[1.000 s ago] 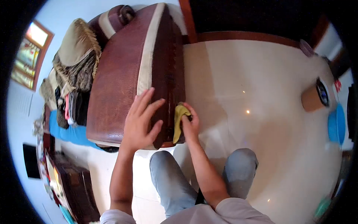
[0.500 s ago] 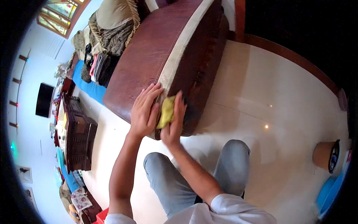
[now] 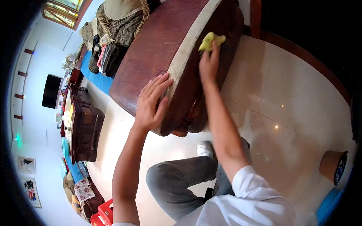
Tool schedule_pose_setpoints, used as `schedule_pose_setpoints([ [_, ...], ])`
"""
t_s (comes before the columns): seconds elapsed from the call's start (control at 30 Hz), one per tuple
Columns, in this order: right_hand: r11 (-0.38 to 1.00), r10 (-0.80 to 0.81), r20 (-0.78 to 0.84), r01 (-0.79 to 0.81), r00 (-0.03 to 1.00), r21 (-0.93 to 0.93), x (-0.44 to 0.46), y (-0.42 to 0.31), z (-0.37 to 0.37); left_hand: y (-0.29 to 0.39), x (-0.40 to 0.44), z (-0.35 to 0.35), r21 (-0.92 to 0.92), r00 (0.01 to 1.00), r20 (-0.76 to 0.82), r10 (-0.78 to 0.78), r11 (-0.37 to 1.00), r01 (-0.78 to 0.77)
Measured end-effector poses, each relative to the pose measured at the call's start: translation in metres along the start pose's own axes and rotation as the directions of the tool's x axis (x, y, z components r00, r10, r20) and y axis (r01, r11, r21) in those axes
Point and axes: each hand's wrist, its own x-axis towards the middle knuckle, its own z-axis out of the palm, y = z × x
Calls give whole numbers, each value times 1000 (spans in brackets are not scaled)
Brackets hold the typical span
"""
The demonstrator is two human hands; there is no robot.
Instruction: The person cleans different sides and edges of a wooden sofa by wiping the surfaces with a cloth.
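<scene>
One hand (L) (image 3: 150, 107) lies open, empty on sofa (image 3: 151, 56), R hand (image 3: 208, 68) grips cloth (image 3: 211, 41) at its side; wipe prob. part-done, rest unclear.

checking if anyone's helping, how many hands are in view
2: the left hand on the sofa by its pale stripe; the right hand holding the yellow cloth at its dark side.

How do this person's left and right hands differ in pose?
The left hand lies spread near the close end of the sofa arm; the right hand grips a yellow-green cloth. The right hand is farther along, over the dark side, while the left hand is by the cream stripe. Both are bare.
</scene>
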Motion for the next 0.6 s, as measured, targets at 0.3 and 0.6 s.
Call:
schedule_pose_setpoints([
  [0.3, 989, -142, 361, 118, 922, 88, -249, -99, -54, -2, -3, 1, 10, 1000, -6, 7, 1000, -7],
  [0.6, 976, 168, -32, -162, 985, 144, -2, 11, -1, 1, -5, 2, -14, 999, -50, -10, 1000, 10],
])
